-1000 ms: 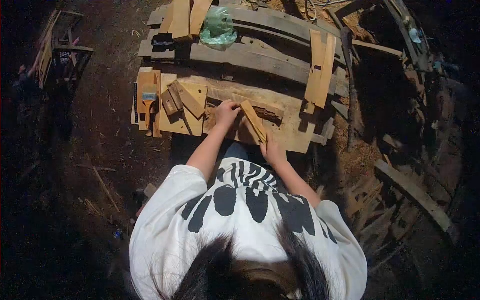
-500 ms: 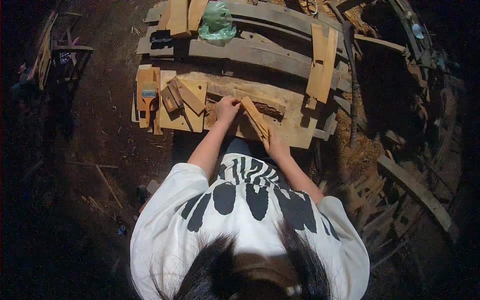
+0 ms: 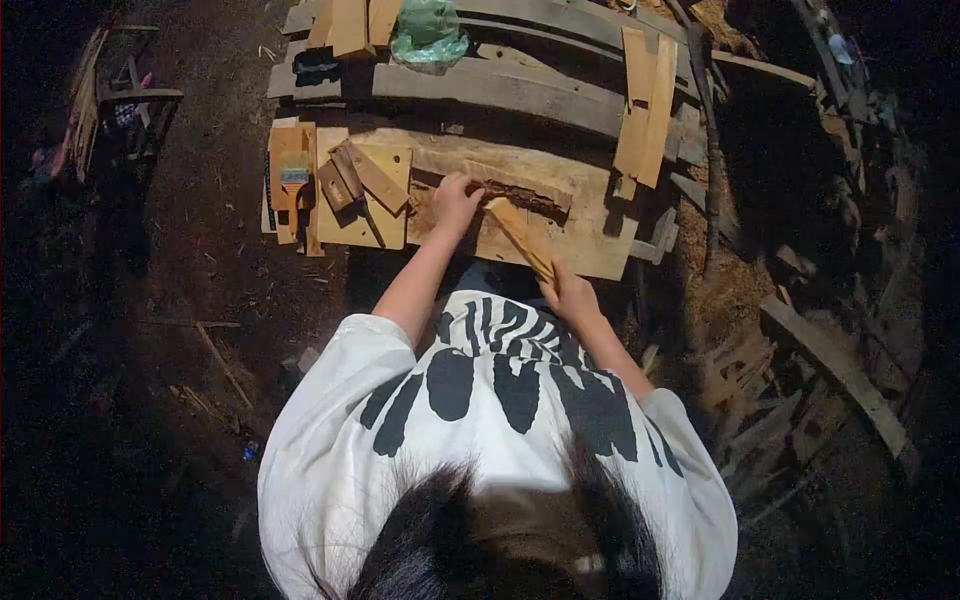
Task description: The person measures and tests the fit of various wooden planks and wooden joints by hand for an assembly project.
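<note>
My right hand (image 3: 570, 294) is closed around the lower end of a narrow wooden piece (image 3: 522, 238), which slants up and left over the work board. Close to its upper end is my left hand (image 3: 457, 203), with thumb and fingers pinched together; what they hold, if anything, is too small to make out. Just beyond both hands lies a rough-edged strip of wood (image 3: 520, 190) with dark bark along it. Left of my left hand, a wooden block tool (image 3: 341, 180) with a dark handle rests by a short board (image 3: 380, 182).
A paintbrush (image 3: 293, 180) lies on wood pieces at the left. Behind are grey bench planks (image 3: 500, 93), a green plastic bag (image 3: 428, 38) and upright boards (image 3: 352, 28). Two pale boards (image 3: 645, 110) lie at the right, beside a dark pole (image 3: 712, 180). Scrap wood (image 3: 840, 365) covers the right floor.
My right hand has drawn slightly right and toward my body with the wooden piece, which appears turned to another face. My left hand stays near its upper end. The view has shifted slightly.
</note>
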Demonstrator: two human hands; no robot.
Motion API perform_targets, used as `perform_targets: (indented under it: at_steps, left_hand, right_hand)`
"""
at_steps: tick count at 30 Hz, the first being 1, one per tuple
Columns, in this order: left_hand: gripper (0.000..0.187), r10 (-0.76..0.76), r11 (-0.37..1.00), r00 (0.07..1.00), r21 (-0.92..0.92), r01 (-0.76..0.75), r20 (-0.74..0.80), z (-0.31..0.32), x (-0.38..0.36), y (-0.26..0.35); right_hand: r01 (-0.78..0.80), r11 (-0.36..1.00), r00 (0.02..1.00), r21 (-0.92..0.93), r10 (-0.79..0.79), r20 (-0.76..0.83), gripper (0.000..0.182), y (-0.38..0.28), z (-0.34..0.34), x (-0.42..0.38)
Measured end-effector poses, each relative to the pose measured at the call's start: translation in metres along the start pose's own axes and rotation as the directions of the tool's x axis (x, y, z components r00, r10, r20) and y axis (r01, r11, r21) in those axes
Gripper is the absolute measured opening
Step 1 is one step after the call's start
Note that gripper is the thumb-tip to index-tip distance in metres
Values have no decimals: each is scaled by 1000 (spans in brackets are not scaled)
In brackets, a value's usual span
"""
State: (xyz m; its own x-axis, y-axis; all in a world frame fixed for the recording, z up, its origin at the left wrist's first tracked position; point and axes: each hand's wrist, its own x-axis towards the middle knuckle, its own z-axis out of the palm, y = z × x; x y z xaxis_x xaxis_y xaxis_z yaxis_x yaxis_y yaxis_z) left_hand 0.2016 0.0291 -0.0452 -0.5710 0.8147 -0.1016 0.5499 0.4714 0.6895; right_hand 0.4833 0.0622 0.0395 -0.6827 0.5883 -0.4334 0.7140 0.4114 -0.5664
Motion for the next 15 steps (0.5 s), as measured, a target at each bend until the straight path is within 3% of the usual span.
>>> perform_targets:
  at_steps: [3,5,6,8,9,11,13,15]
  left_hand:
    - [27,6,992,1000,123,-6,-1,-7,-1,3]
    - [32,149,972,985,195,-130,-88,-11,-1,5]
    - [32,146,972,986,196,-128,-83,-14,-2,8]
    - [24,394,885,917,243,-397,65,-19,-3,15]
    - [24,393,885,917,241,-398,70,-13,-3,10]
    - [17,620,723,744,186,-665,250,5,-4,-2]
    - [17,618,702,713,174,-690,332,15,-10,10]
    - [27,529,701,749,293,-650,399,28,-16,10]
  right_hand:
    - [-127,991,992,53,126,10,53,12,-9,-23]
    - [-189,982,982,21,189,26,52,22,-14,-37]
    - [-222,975,974,23,223,-32,52,28,-12,-44]
    - [-251,965,960,79,258,-107,51,41,-9,-56]
    - [-255,963,959,81,263,-104,51,46,-9,-59]
    - [-326,941,935,93,335,-115,51,53,-9,-63]
    - [-353,930,926,102,363,-105,50,52,-12,-64]
    - [-405,909,903,101,415,-109,49,49,-14,-64]
